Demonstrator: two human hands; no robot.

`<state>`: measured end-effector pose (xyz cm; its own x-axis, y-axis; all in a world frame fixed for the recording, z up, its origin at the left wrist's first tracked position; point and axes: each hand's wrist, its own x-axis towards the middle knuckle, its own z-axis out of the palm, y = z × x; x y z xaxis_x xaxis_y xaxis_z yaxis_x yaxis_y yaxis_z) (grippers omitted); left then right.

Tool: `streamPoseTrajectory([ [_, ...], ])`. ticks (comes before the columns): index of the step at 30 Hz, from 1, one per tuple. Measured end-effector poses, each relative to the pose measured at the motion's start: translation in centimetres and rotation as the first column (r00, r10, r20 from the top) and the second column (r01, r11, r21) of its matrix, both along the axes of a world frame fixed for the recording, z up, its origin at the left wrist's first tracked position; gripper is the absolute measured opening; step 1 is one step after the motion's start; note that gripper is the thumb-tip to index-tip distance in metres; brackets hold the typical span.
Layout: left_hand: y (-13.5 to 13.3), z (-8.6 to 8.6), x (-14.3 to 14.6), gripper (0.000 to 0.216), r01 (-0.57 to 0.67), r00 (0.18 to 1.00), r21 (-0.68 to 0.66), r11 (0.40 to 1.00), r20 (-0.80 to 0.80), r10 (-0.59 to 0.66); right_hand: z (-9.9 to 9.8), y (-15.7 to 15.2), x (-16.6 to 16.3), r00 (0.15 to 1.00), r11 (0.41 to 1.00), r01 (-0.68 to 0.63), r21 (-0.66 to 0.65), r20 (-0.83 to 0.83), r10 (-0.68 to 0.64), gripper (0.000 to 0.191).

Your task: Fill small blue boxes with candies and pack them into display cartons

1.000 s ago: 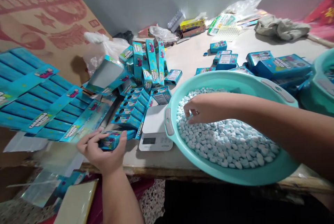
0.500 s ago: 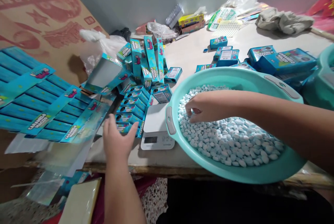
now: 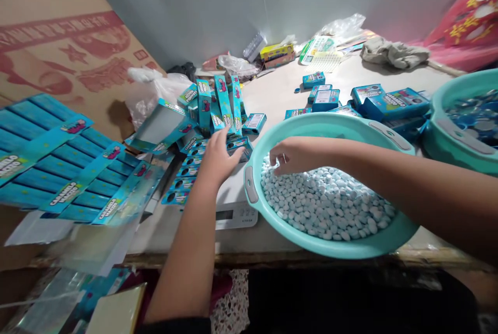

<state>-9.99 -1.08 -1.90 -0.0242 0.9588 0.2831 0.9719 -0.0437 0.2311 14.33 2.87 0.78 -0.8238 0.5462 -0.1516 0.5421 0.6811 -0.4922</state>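
My left hand point(image 3: 219, 160) reaches forward with its fingers stretched out flat. It lies over a row of small blue boxes point(image 3: 185, 176), fingertips at one small blue box point(image 3: 241, 143) beside the basin. My right hand point(image 3: 290, 156) is inside the teal basin point(image 3: 252, 189), fingers curled down and pinched into the pale blue candies point(image 3: 330, 204) at the heap's far left. A white scale point(image 3: 237, 213) stands between the box row and the basin, partly under my left forearm.
More blue boxes stand on end point(image 3: 220, 100) behind the row. Flat blue cartons point(image 3: 58, 168) fan out at left before a cardboard box point(image 3: 58, 54). A second teal basin point(image 3: 459, 137) sits at right, larger blue boxes point(image 3: 392, 101) beside it. Bags and a cloth point(image 3: 392, 53) lie at the back.
My left hand set down the blue box it held near the table edge and moved forward over the box row. The right hand stayed in the candies, shifting slightly.
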Motion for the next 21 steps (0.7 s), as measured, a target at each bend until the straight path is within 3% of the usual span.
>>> streamPoseTrajectory([
  [3, 3.7, 0.3, 1.0, 0.054, 0.045, 0.996, -0.206, 0.978, -0.07, -0.061, -0.5, 0.8, 0.2, 0.999, 0.999, 0.038, 0.034, -0.014, -0.038, 0.028],
  [5, 4.1, 1.1, 1.0, 0.045, 0.059, 0.993, -0.209, 0.976, -0.086, -0.079, -0.3, 1.0, 0.5, 0.999, 0.998, 0.044, 0.047, -0.007, -0.043, 0.029],
  [10, -0.1, 4.8, 0.1, 0.056, -0.008, 0.994, 0.027, 1.0, -0.11, 0.011, 0.3, 0.8, 1.0, 0.999, 0.998, 0.035, 0.048, -0.017, -0.035, 0.033],
  [12, -2.0, 5.4, -0.2, 0.056, -0.035, 0.991, 0.068, 0.997, -0.124, 0.043, 0.3, 0.9, 0.9, 0.999, 0.999, 0.029, 0.043, -0.031, -0.028, 0.034],
  [15, -3.7, 4.3, -0.4, 0.056, -0.043, 0.992, -0.067, 0.997, -0.123, 0.035, 0.0, 1.0, 0.8, 0.999, 0.999, 0.013, 0.034, -0.035, -0.012, 0.041],
  [18, -4.3, 2.9, -0.5, 0.058, -0.058, 0.997, -0.203, 0.977, -0.058, 0.048, -0.2, 0.8, 0.9, 0.998, 1.0, -0.018, 0.003, 0.062, 0.018, 0.048],
  [21, -4.9, 3.5, -0.9, 0.06, -0.094, 0.995, -0.139, 0.986, 0.016, 0.097, 0.0, 0.7, 0.9, 0.987, 0.999, -0.044, -0.004, 0.156, 0.044, 0.046],
])
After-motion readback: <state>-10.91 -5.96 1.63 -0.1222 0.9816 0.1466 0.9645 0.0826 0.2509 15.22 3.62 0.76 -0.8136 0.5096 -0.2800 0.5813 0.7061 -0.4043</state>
